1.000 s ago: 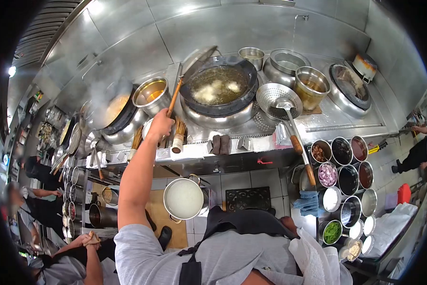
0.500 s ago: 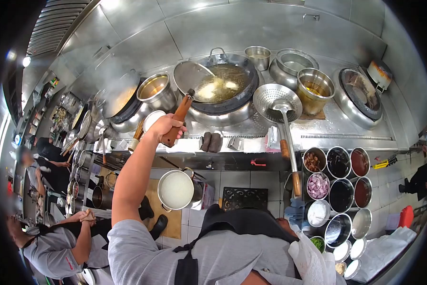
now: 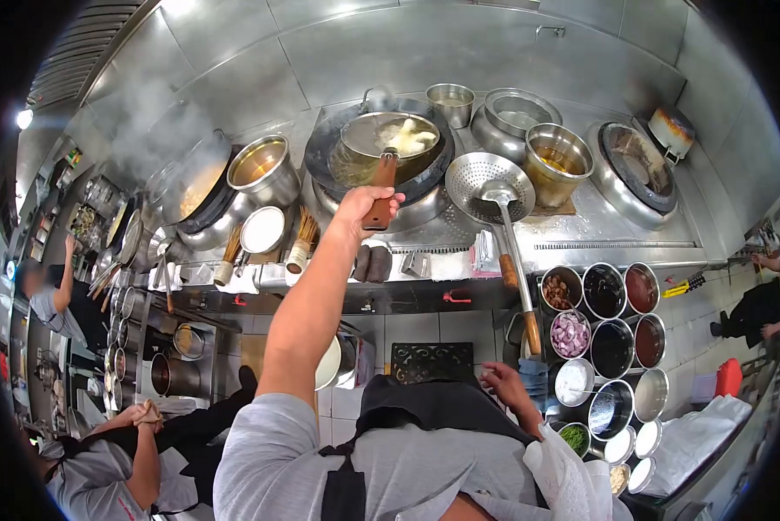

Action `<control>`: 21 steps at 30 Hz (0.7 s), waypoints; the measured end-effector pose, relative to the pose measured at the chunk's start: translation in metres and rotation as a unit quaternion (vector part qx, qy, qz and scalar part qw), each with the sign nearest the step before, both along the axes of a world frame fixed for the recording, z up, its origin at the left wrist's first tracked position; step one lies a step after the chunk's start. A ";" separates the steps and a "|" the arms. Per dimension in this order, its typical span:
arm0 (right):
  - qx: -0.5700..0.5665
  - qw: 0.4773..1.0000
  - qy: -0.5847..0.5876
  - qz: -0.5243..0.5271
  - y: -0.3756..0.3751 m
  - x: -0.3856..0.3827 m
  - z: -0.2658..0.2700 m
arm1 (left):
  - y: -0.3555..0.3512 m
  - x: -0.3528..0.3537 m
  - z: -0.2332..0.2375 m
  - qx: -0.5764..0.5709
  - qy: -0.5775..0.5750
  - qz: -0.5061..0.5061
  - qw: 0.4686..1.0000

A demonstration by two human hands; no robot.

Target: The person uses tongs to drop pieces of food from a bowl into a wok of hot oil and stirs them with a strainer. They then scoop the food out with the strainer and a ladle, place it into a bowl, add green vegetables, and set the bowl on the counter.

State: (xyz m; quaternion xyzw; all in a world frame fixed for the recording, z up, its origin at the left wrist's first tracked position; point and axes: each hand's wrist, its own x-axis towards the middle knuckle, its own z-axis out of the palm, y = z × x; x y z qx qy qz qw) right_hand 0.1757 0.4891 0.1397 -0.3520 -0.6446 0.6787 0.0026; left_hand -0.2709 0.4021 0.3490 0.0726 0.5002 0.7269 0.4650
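Observation:
My left hand (image 3: pixel 371 211) is wrapped round the wooden handle (image 3: pixel 379 196) of a wide, round mesh strainer (image 3: pixel 365 136). Its head lies over a wok (image 3: pixel 320 156) of oil, and pale, battered-looking pieces (image 3: pixel 410 139) show at its right side. Close to my waist, my right hand (image 3: pixel 503 382) hangs empty with its fingers apart and slightly bent. A blue cloth (image 3: pixel 536 382) is just to the right of it. A perforated ladle-like skimmer (image 3: pixel 468 178) and a metal ladle (image 3: pixel 499 193) rest together right of the wok, handles toward me.
Steam rises from another wok (image 3: pixel 200 187) at left. Steel pots (image 3: pixel 268 184) and an oil pot (image 3: pixel 572 178) flank the burner. Two bamboo brushes (image 3: pixel 303 239) stand at the counter edge. Tins of sauces and chopped onion (image 3: pixel 570 334) fill the right side. A co-worker (image 3: pixel 138 460) is at lower left.
My left hand has swung the strainer right and further over the wok, where the pale pieces now show against it. My right hand has come out into view beside my apron.

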 end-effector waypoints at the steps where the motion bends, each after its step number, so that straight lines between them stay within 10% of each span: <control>1: 0.049 0.998 0.028 0.004 0.002 -0.003 0.029 | -0.004 0.009 0.004 0.009 0.000 0.019 1.000; 8: 0.396 0.905 0.030 -0.152 0.049 -0.021 0.099 | -0.053 0.052 -0.029 0.254 -0.146 0.083 0.953; 11: 0.576 0.815 -0.024 -0.056 0.061 -0.033 0.087 | -0.056 0.056 -0.021 0.116 -0.010 0.077 0.990; 18: 0.367 0.924 -0.096 -0.051 0.098 -0.056 0.079 | -0.078 0.050 -0.012 0.075 0.029 0.088 0.993; 19: 0.469 0.878 0.089 -0.029 0.119 -0.056 0.064 | -0.080 0.051 -0.014 0.079 0.027 0.093 0.992; 21: 0.242 0.963 0.071 -0.094 0.113 -0.069 0.122 | -0.086 0.056 -0.014 0.079 0.027 0.098 0.992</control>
